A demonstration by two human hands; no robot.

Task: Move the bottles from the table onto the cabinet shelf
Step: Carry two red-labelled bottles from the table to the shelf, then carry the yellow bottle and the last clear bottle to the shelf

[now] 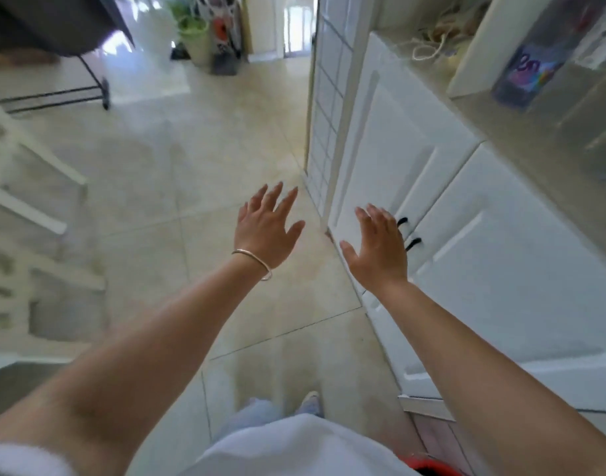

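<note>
Both my forearms stretch forward from the bottom of the view, bare and empty-handed. My left hand (267, 228) hangs over the tiled floor (177, 187), fingers spread, holding nothing, with a thin bangle (252, 261) round the wrist. My right hand (377, 249) is splayed too, grasping nothing, just in front of the white cabinet doors (483, 262) and near their two black handles (409, 231). Above the doors runs the cabinet shelf (521, 132), where a blurred dark bottle with a purple label (528, 70) stands. Well off to my left is a white chair (30, 187), smeared by motion. I cannot see the table.
</note>
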